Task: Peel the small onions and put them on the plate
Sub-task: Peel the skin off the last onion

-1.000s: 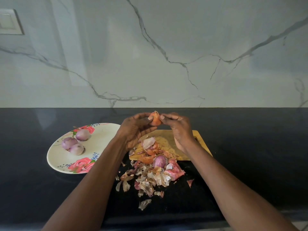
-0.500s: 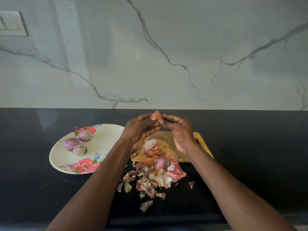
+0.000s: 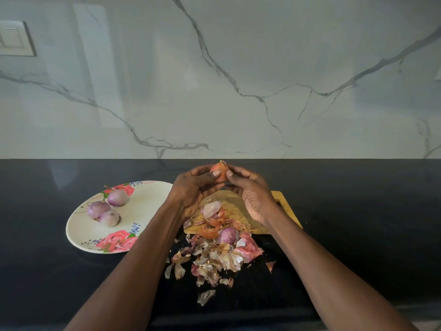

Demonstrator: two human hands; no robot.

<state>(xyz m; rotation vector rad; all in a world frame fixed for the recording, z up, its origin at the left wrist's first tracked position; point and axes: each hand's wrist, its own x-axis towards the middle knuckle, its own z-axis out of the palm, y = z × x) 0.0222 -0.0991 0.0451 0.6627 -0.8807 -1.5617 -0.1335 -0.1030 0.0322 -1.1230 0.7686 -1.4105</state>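
My left hand (image 3: 194, 187) and right hand (image 3: 253, 192) pinch an unpeeled onion (image 3: 220, 170) above the cutting board (image 3: 287, 209); peel heap (image 3: 214, 254) nearer me, three peeled onions (image 3: 106, 207) on the plate (image 3: 148, 199) leftward.

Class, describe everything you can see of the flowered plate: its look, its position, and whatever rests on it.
The plate is a cream oval dish, glossy like ceramic or melamine, printed with pink roses, green leaves and small blue sprigs. It lies flat on the black countertop, left of the wooden cutting board. Three peeled onions, pale purple, sit clustered on its left part. Neither hand touches it.
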